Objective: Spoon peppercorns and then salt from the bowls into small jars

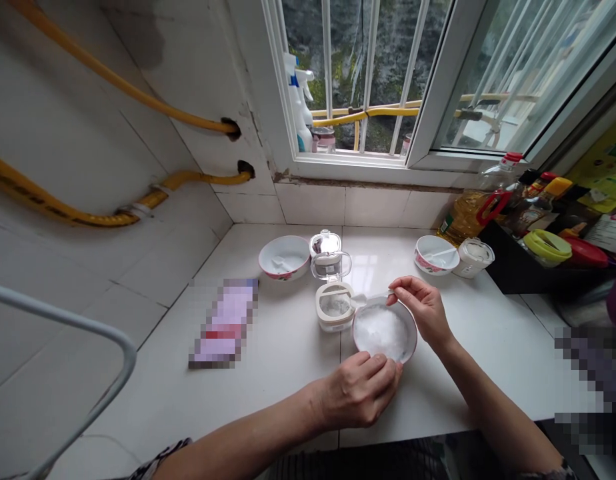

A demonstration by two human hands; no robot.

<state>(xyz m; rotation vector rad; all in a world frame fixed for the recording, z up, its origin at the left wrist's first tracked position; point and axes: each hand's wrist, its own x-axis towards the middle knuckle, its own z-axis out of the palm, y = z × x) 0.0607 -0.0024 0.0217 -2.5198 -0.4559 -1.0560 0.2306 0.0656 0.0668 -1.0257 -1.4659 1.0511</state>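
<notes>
My right hand (422, 308) pinches the handle of a small white spoon (359, 301). The spoon's head is over the gap between an open seasoning jar (322, 319) and a bowl (413, 347). White granular stuff (383, 330) fills much of that bowl. At the bowl's near rim, my left hand (363, 389) has its fingers closed on the edge. The jar's clear lid (332, 265) is tipped up at the back, and some pale contents show inside it.
Behind the jar stands another jar (325, 243), beside a flowered bowl (285, 258) with a spoon. Farther right are a second flowered bowl (437, 255), a lidded jar (474, 258) and an oil bottle (465, 210). A blurred purple packet (228, 320) lies left.
</notes>
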